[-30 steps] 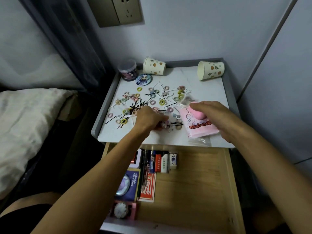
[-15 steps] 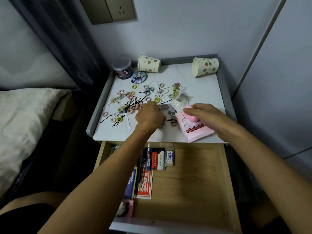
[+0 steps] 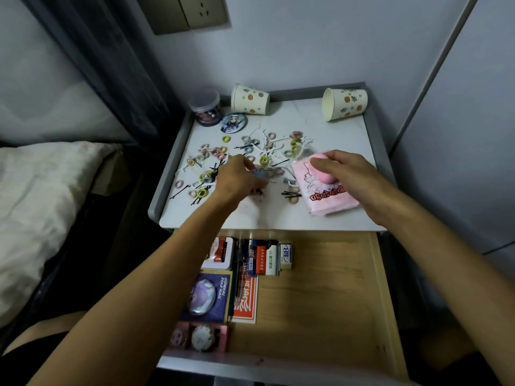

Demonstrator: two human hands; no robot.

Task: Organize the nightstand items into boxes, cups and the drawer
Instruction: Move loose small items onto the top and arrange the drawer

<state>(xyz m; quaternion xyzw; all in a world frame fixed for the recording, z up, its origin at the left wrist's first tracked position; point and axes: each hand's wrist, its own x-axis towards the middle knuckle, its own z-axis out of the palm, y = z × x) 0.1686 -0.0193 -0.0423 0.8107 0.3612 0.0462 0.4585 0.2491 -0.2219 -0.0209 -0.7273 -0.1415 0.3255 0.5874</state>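
Judging from the spread, early in the job, with most of it left. Nightstand top (image 3: pixel 345 140): strewn with small items, none yet sorted into cups. Drawer (image 3: pixel 320 307), pulled open below: left side packed with a tin (image 3: pixel 220 253), a row of small boxes (image 3: pixel 267 259), a blue card (image 3: pixel 223 288) bearing a round badge, a red card (image 3: pixel 246 300) and a pink box (image 3: pixel 221 337) at the front; right side bare wood. Pink packet (image 3: pixel 333 203), flat at the right front of the top, under the right hand (image 3: pixel 347 174), thumb and fingers pinching a pink sponge (image 3: pixel 324 172) against it. Two paper cups, one (image 3: pixel 250 99) back left, one (image 3: pixel 345 104) back right, both lying on their sides, the right one showing nothing inside. Lidded jar (image 3: pixel 204 107), back left corner, upright, small beads or the like inside. Left hand (image 3: pixel 239 179), apart from the right, fingers curled down into the middle of the scatter; whether gripping anything, not discernible. Loose badge (image 3: pixel 233 123) just beside the jar. Hair ties (image 3: pixel 226 139) and black hairpins (image 3: pixel 291 194), scattered across the top, awaiting cups or boxes.
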